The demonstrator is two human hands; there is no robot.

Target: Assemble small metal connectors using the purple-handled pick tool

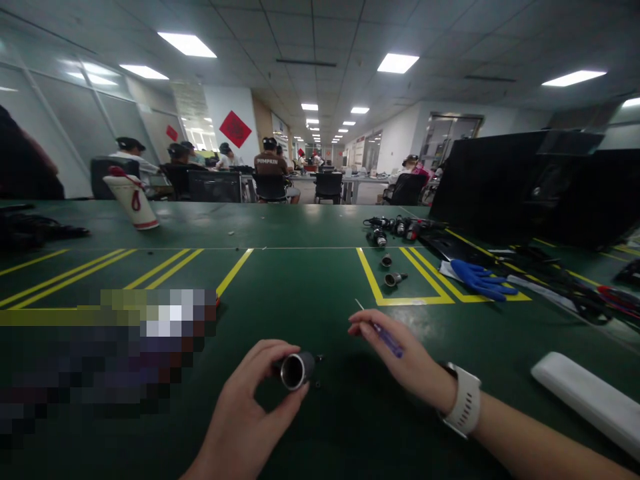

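My left hand (250, 400) grips a short dark metal cylinder (306, 368) between thumb and fingers, its hollow, bright-rimmed end facing me. Just beyond its right side is a small black piece (321, 359); whether it is attached or lying on the table cannot be made out. My right hand (400, 353) is closed around a thin screwdriver (388, 339) with a purple translucent handle. The narrow shaft points up and left, apart from the cylinder. Two similar metal parts, a short one (387, 261) and a longer one (395, 279), lie inside a yellow-taped box farther off.
On the green table (300, 287) a blue glove (480, 280) and cables lie to the right, near black monitors (490, 187). Connectors (393, 229) cluster behind the taped box. A white long object (590, 400) is at right, a paper cup (133, 200) at far left. People sit beyond.
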